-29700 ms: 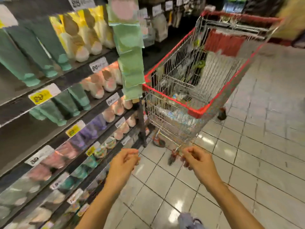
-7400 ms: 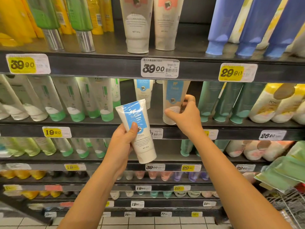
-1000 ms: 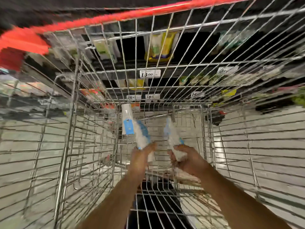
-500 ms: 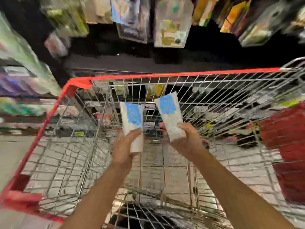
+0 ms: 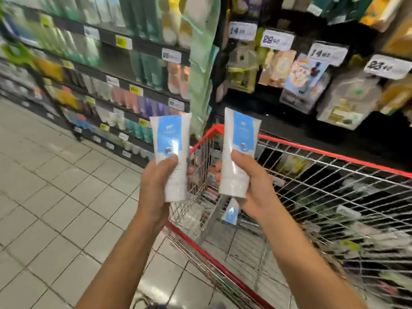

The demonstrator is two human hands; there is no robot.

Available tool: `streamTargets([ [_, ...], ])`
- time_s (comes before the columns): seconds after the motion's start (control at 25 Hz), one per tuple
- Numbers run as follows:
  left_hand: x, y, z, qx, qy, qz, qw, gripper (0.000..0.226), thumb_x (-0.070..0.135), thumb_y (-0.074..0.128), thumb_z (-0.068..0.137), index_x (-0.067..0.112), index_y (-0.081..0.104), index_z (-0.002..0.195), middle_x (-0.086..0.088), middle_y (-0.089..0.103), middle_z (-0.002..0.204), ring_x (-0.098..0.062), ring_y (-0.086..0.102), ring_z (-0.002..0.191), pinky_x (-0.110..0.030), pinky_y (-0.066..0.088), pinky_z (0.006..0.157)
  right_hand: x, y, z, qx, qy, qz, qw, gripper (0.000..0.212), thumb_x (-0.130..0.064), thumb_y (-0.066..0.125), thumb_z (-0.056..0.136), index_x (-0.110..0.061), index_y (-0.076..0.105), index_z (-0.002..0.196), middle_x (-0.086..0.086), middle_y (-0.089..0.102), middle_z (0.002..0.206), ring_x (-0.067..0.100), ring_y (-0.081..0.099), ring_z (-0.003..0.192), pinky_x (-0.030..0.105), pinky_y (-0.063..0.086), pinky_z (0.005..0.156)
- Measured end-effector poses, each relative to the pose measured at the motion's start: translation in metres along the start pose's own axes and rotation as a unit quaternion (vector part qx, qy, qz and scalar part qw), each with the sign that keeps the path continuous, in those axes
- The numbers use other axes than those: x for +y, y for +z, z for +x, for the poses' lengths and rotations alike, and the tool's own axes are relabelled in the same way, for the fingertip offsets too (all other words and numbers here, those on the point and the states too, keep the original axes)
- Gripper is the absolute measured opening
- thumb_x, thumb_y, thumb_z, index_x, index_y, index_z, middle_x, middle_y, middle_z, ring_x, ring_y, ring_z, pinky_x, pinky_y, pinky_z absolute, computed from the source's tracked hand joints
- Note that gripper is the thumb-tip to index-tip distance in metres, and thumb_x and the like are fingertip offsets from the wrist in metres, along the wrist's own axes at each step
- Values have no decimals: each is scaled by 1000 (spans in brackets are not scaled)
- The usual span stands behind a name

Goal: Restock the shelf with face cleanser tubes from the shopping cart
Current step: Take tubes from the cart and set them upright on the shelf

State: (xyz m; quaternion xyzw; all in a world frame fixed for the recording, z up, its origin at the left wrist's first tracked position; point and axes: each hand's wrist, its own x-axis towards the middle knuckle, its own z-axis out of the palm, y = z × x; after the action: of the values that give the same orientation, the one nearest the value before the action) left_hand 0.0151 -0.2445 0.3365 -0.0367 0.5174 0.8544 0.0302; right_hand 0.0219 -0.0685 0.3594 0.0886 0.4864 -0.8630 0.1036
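Clearly the carry step is in hand: both tubes are out of the cart and not yet on the shelf. The left hand (image 5: 159, 177) wraps its fingers and thumb round the lower body of one face cleanser tube (image 5: 170, 148), held upright with the cap end down. The right hand (image 5: 250, 186) grips a second tube (image 5: 239, 150) the same way, just beside the first but apart from it. Both tubes hang in the air above the near corner of the shopping cart (image 5: 334, 153), which spreads from three to five o'clock. A third tube (image 5: 230, 214) lies inside it, low behind the wire.

The shelf (image 5: 142, 44) runs from nine to eleven o'clock, blurred, its rows crowded with tubes and price tags. I judge the next move to be a turn toward ten o'clock, then finding the matching blue-and-white facing and setting each tube cap-down in its gap, one hand at a time.

Open room is on the tiled floor (image 5: 55, 186) at eight to nine o'clock. The cart's red rim sits close under the right forearm, and a hanging strip of green packets (image 5: 200, 63) at twelve o'clock could be brushed during the swing. Shelf lips and tag rails may catch a tube.
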Motion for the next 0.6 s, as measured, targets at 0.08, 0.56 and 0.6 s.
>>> streamTargets([
  [0.08, 28, -38, 5, 38, 25, 5, 999, 46, 31, 60, 77, -1, 59, 111, -10, 66, 75, -18, 62, 59, -23, 51, 50, 16, 44, 16, -19, -3, -16, 1000, 34, -21, 70, 66, -11, 62, 98, 8, 66, 76, 17, 64, 56, 26, 55, 52],
  [0.56, 161, -253, 84, 119, 82, 29, 989, 36, 28, 64, 82, 7, 62, 112, -8, 69, 83, -18, 65, 70, -26, 54, 59, 127, 272, 142, -58, -48, -44, 996, 28, -26, 69, 69, -14, 68, 94, 8, 67, 72, 17, 63, 56, 26, 52, 50],
  [0.6, 165, -261, 97, 116, 83, 26, 989, 35, 26, 65, 82, 7, 62, 111, -8, 69, 83, -18, 66, 69, -25, 54, 59, 130, 281, 155, -61, -48, -48, 996, 27, -26, 69, 69, -13, 68, 93, 10, 67, 71, 18, 63, 55, 27, 52, 50],
])
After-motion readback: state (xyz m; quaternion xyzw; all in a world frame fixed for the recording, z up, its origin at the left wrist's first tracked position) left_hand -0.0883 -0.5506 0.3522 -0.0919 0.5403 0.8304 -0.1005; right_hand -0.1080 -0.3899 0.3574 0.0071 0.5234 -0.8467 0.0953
